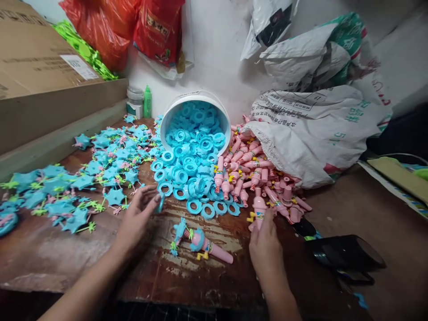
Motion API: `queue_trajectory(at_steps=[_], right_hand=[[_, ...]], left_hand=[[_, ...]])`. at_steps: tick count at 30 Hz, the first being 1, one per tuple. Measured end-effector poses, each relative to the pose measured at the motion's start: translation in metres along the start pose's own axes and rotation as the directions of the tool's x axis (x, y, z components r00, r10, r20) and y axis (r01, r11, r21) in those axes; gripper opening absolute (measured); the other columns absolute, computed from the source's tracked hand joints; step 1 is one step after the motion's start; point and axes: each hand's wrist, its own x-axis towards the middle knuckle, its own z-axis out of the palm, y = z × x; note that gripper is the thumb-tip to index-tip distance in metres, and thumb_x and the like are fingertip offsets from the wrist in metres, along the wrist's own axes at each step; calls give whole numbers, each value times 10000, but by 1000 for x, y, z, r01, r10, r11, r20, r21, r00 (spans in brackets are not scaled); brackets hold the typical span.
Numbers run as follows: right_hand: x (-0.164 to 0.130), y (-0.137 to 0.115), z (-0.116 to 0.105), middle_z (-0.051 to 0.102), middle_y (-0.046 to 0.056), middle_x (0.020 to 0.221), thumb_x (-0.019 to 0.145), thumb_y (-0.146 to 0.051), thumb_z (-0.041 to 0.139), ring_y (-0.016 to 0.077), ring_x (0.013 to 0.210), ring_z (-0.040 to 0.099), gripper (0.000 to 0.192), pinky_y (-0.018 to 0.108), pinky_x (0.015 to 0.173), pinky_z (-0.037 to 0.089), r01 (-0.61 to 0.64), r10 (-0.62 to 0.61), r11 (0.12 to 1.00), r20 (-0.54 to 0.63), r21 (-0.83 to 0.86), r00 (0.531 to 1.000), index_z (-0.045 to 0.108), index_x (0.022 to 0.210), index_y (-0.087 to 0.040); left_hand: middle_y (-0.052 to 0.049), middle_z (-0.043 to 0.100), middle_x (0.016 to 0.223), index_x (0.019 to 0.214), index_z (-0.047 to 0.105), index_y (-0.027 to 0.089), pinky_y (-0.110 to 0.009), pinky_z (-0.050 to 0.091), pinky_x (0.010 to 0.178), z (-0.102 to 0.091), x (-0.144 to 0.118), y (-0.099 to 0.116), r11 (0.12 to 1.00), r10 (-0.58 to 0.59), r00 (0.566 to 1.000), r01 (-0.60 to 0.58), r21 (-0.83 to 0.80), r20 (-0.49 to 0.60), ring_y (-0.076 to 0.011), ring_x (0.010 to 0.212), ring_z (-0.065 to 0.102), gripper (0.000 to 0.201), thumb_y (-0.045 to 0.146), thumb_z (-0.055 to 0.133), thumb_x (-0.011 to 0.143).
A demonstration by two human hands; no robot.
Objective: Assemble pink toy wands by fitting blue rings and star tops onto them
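Between the fingers of my left hand [143, 209] is a blue plastic ring [161, 203], held just left of the heap of blue rings [190, 166]. My right hand [266, 238] grips a pink toy handle [259, 206] with a yellow crank, at the front of the pile of pink toy handles [249, 156]. On the table between my hands lies an assembled pink toy [214, 250], with a blue ring around it and a blue star piece [179, 229] at its far left end. Blue star pieces [113, 196] with green and pink tips cover the left side.
A white bucket [228, 118] lies on its side, spilling blue rings. Behind the pink pile slumps a white woven sack [310, 120]. A black mug [347, 254] is at the right. A cardboard box [36, 49] and a green bottle [147, 102] stand at the back left.
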Motion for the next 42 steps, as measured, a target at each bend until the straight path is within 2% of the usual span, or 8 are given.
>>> queue_trajectory(at_steps=[8, 11, 16, 19, 21, 26, 35, 42], right_hand=[[-83, -84, 17, 687, 93, 1349, 998, -306, 527, 299, 1245, 631, 422, 414, 1051, 486, 276, -490, 699, 161, 660, 856, 598, 1414, -293], [-90, -93, 17, 740, 75, 1137, 939, -396, 645, 183, 863, 710, 372, 262, 734, 569, -197, -374, 463, 392, 864, 840, 634, 1293, -281], [-97, -98, 17, 619, -48, 669, 802, -599, 756, -10, 337, 220, 487, 132, 324, 181, -862, -531, 31, 739, 506, 415, 603, 1067, -221], [-101, -100, 31, 600, -29, 687, 812, -679, 708, 14, 394, 322, 523, 158, 370, 244, -774, -436, 155, 746, 614, 504, 643, 959, -181], [-100, -99, 42, 573, -26, 660, 811, -747, 653, 43, 457, 381, 629, 180, 428, 261, -635, -335, 343, 721, 692, 606, 692, 1017, -154], [-84, -97, 55, 539, -41, 626, 724, -769, 710, 63, 498, 340, 732, 201, 462, 252, -524, -267, 470, 681, 710, 682, 738, 1119, -153], [-89, -81, 42, 748, 37, 802, 729, -604, 800, 183, 695, 657, 469, 266, 641, 541, -430, -258, 522, 617, 736, 743, 797, 991, -215], [-87, -69, 33, 780, 145, 1102, 767, -611, 742, 315, 1072, 722, 520, 379, 964, 573, -303, -252, 614, 544, 729, 800, 779, 1049, -175]], left_hand=[[-50, 696, 1068, 1198, 581, 233, -320, 535, 863, 42, -22, 4, 780, -258, 944, 329, -532, 206, -194, 987, 656, 371, 352, 686, 863], [-27, 666, 1076, 1276, 559, 266, -303, 516, 863, 38, -43, 1, 796, -196, 930, 336, -503, 311, -175, 951, 634, 471, 338, 735, 846], [-74, 616, 1211, 1377, 483, 313, -417, 522, 909, 6, -50, 7, 927, -133, 879, 273, -256, 458, -265, 1063, 623, 538, 468, 654, 891], [-131, 536, 1379, 1365, 497, 256, -546, 389, 1098, -27, -20, 7, 941, 19, 999, -33, 337, 44, -346, 1312, 467, 479, 489, 524, 948], [-198, 481, 1427, 1435, 436, 162, -616, 293, 1144, -51, 4, 4, 687, 266, 943, -40, 726, -200, -404, 1379, 360, 590, 418, 552, 917], [-192, 605, 1220, 1449, 466, 161, -569, 441, 984, -84, 22, -15, 253, 390, 915, 4, 968, -105, -401, 1177, 520, 547, 258, 513, 912], [-95, 593, 999, 938, 716, 236, -453, 505, 844, -41, -35, -29, 452, 332, 922, -339, 825, 197, -304, 983, 552, 142, 286, 582, 934], [-71, 651, 1256, 1344, 588, 326, -487, 487, 998, -42, -21, -31, 735, 84, 961, -237, 635, 262, -289, 1150, 594, 465, 220, 621, 892]])
